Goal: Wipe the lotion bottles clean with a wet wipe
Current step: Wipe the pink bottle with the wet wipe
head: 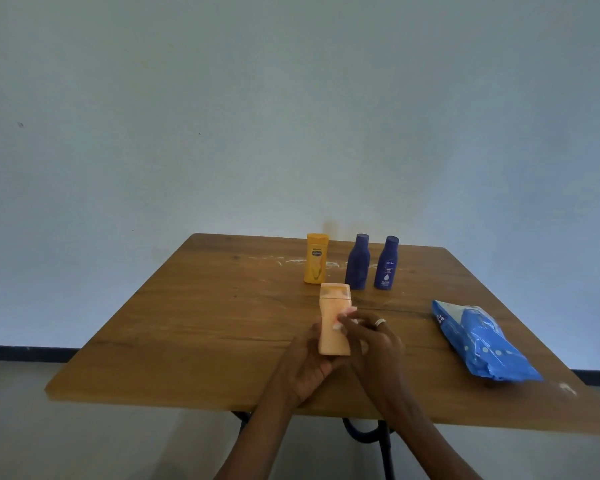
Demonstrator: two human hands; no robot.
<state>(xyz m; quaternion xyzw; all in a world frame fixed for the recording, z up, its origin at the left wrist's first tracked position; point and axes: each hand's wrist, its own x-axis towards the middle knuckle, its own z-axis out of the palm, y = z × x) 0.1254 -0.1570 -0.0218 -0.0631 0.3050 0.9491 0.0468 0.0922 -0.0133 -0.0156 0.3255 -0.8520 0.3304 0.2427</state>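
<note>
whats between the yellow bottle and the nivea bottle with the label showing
Another dark blue bottle, standing upright between the yellow bottle and the labelled Nivea bottle, apart from both. The head view shows it.

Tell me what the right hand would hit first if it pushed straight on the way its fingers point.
The right hand already presses a wipe on the peach bottle held by the left hand; past it, probably bare table, though depth is unclear.

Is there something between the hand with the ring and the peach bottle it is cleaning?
Only the wet wipe, pinched by the right hand against the peach lotion bottle. The left hand holds the bottle from behind.
</note>
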